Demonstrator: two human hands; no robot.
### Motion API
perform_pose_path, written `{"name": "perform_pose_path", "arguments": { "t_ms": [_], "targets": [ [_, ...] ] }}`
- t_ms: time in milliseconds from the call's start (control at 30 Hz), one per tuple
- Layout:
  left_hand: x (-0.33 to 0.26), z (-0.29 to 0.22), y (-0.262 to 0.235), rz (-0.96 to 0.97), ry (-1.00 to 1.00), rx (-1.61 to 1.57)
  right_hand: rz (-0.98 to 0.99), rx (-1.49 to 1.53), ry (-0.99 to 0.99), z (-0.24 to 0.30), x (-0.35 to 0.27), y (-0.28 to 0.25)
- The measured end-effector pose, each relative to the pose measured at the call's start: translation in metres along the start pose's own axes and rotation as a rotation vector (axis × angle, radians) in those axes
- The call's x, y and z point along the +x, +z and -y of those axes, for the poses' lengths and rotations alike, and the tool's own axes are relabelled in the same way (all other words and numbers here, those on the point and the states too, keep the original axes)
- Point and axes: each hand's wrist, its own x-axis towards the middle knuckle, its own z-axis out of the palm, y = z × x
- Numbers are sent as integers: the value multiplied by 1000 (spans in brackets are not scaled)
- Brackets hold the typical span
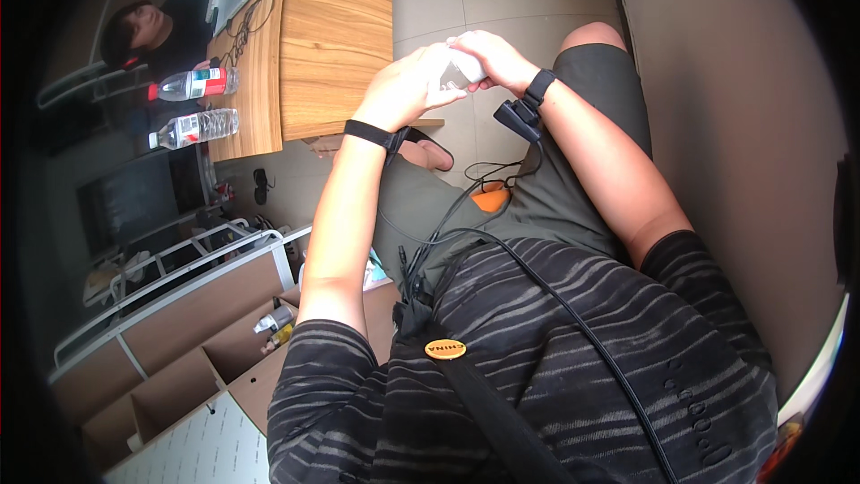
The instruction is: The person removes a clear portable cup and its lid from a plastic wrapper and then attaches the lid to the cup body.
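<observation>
Both hands meet in front of me beyond my knees, around a small white object with a grey face (457, 74). Its exact kind is too small and too covered to tell. My left hand (401, 85) grips it from the left, thumb stretched along its near side. From the right, my right hand (495, 60) curls over its top and side, with fingertips beneath it. A black strap (372, 133) circles my left wrist. On the right wrist sits another black band with a small dark device (518, 116), and a cable runs from it toward my lap.
A wooden desk (336, 36) stands left of my hands. Two plastic bottles, one with a red cap (193, 85) and one with a white cap (195, 128), are on its far side near a person (166, 31). A wall (717, 125) rises at right; an open compartmented cabinet (179, 381) lies lower left.
</observation>
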Motion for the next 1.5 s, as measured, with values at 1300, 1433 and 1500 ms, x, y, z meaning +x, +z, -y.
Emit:
{"name": "perform_pose_path", "arguments": {
  "t_ms": [1300, 1433, 1500],
  "targets": [
    [14, -36, 51, -322, 88, 481, -221, 198, 58, -17, 11, -5],
    [16, -16, 58, -268, 70, 484, -211, 249, 110, -14, 11, -2],
    [15, -5, 50, -235, 92, 325, -245, 218, 88, -14, 11, -1]
  ]
}}
